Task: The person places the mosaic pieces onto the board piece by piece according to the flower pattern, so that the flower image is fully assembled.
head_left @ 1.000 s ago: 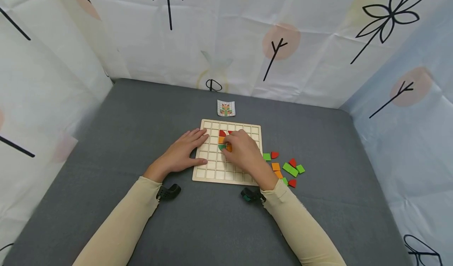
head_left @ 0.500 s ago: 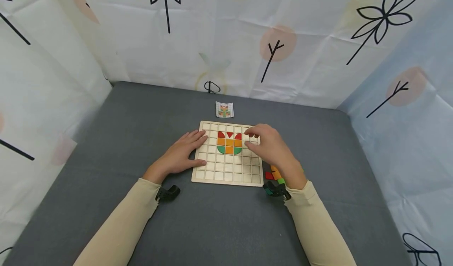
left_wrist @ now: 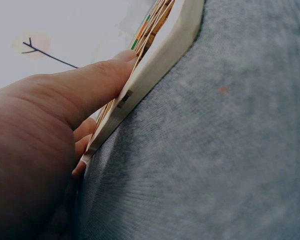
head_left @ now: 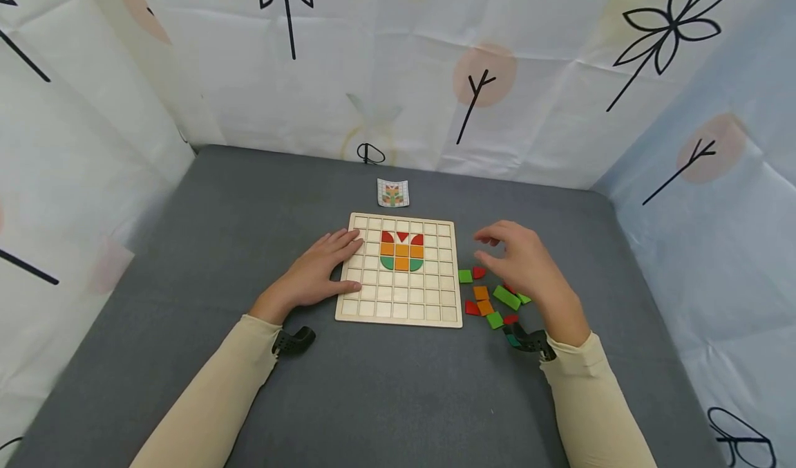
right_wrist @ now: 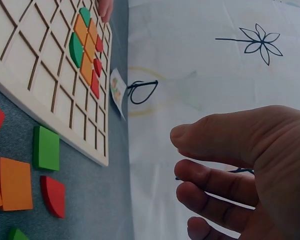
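Observation:
A wooden grid board (head_left: 373, 302) lies on the table, bearing several set-in pieces: orange squares (head_left: 402, 250), red pieces (head_left: 418, 238) at the top and green rounded corners (head_left: 387, 263) below. My left hand (head_left: 314, 267) rests on the board's left edge, its fingers extended. In the left wrist view the thumb (left_wrist: 107, 80) presses along the board's rim. To the right of the board, my right hand (head_left: 525, 260) hovers above loose pieces. The right wrist view shows its thumb (right_wrist: 215, 137) and bent fingers apart, holding nothing.
Loose pieces lie right of the board, among them a long green rectangle (head_left: 506, 298), an orange square (head_left: 481, 293) and a red quarter-round (right_wrist: 53, 196). A small card with a coloured pattern (head_left: 393, 193) lies behind the board. Patterned white cloth (head_left: 535, 129) surrounds the grey table.
My right hand has moved off the pattern on the board, to the right, over the loose pieces. The pattern it covered is now in full view. My left hand stays at the board's edge.

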